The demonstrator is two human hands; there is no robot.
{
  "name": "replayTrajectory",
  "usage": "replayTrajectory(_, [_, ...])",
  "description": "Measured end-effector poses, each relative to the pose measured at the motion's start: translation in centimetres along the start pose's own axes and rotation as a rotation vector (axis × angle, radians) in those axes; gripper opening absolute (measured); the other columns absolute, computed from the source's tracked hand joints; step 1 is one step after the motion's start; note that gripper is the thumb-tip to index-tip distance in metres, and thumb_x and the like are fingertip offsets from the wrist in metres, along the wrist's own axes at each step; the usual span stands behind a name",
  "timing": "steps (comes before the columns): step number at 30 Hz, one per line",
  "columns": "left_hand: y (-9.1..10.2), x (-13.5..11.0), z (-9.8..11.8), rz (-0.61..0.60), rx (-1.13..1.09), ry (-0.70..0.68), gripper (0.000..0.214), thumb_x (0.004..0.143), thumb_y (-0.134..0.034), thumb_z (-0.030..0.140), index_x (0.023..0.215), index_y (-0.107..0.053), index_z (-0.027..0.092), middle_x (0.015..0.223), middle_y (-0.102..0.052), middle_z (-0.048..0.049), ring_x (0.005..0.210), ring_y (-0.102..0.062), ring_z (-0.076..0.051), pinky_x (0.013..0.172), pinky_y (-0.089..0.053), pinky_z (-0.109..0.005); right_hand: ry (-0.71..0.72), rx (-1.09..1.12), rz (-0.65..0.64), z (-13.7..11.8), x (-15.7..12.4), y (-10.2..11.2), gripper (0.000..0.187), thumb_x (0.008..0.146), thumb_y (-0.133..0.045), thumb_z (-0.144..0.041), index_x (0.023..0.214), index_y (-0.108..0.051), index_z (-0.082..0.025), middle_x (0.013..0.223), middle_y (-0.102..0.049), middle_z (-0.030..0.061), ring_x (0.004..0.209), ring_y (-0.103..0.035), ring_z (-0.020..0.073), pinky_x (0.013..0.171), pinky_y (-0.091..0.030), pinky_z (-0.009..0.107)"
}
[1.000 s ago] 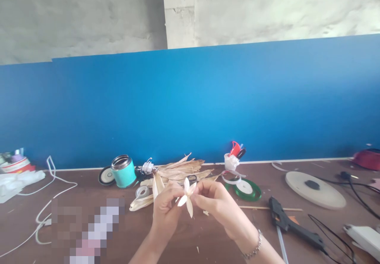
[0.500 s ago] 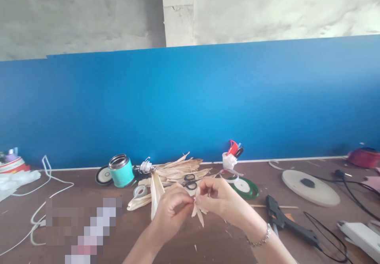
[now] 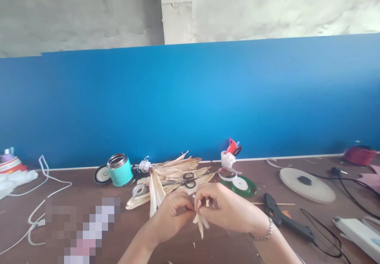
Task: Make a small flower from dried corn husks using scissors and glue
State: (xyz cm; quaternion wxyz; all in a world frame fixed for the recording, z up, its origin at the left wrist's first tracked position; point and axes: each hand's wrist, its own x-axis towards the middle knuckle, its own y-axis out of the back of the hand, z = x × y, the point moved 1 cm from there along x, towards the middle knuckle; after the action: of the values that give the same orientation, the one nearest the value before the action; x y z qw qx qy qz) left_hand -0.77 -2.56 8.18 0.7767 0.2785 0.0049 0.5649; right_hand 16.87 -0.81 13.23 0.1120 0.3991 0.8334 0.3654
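Note:
Close together over the table, both my hands pinch at a small, pale corn husk piece (image 3: 201,225) with narrow petal-like tips hanging down. My left hand (image 3: 173,213) is closed, its thumb and fingertips meeting at the piece's upper end. My right hand (image 3: 221,208) is closed too, thumb and forefinger on the same piece. Its gathered top is hidden by my fingers. Behind my hands lies a pile of dried corn husks (image 3: 175,168). Black-handled scissors (image 3: 189,184) rest on the pile. A longer husk (image 3: 155,192) extends toward my left hand.
A turquoise flask (image 3: 120,172) and a clear tape roll (image 3: 139,190) stand left. Right are a green ribbon spool (image 3: 251,187), a cup of pens (image 3: 227,159), a glue gun (image 3: 276,212), a round pale disc (image 3: 314,187) and a white power strip (image 3: 358,236). A blue partition (image 3: 190,105) runs behind.
The view has shifted slightly. My right hand has turned a little, and the husk piece hangs slightly lower between my fingers. Both hands keep pinching it.

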Motion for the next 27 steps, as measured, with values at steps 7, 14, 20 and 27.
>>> replayTrajectory(7, [-0.2,0.1,-0.1,-0.063,-0.009,0.163,0.018,0.066,-0.058,0.005,0.063,-0.069,0.019,0.07,-0.06,0.0001,0.073,-0.054,-0.014,0.068,-0.039,-0.023,0.048,-0.15,0.025,-0.5,-0.3,-0.6,0.024,0.059,-0.048,-0.006,0.065,-0.066,-0.02,0.064,-0.06,-0.0021,0.064,-0.052,0.0109,0.059,-0.037,0.019])
replayTrajectory(14, [-0.6,0.2,-0.2,-0.099,-0.126,0.263,0.008,0.064,-0.063,0.01,0.06,-0.068,0.016,0.069,-0.058,0.0009,0.069,-0.052,-0.013,0.062,-0.038,-0.021,0.049,-0.201,0.007,-0.5,-0.5,-0.7,0.019,0.06,-0.05,-0.008,0.066,-0.063,-0.02,0.068,-0.064,-0.0007,0.065,-0.054,0.0127,0.06,-0.038,0.022])
replayTrajectory(20, [-0.4,0.1,-0.9,-0.034,-0.301,0.195,0.007,0.067,-0.068,0.02,0.062,-0.069,0.016,0.065,-0.057,-0.0004,0.063,-0.048,-0.012,0.057,-0.036,-0.023,0.088,-0.087,0.074,-1.3,-0.9,-0.2,0.025,0.067,-0.056,-0.012,0.088,-0.064,-0.023,0.085,-0.064,0.0015,0.078,-0.057,0.0166,0.072,-0.043,0.026])
replayTrajectory(27, [0.2,-0.2,-0.4,-0.122,-0.595,0.17,0.017,0.062,-0.079,0.031,0.054,-0.071,0.017,0.056,-0.054,0.0009,0.051,-0.041,-0.008,0.053,-0.033,-0.024,-0.047,0.363,0.179,-1.1,-0.4,0.2,0.028,0.088,-0.045,-0.038,0.098,-0.065,-0.021,0.086,-0.063,0.0033,0.071,-0.054,0.0134,0.058,-0.041,0.023])
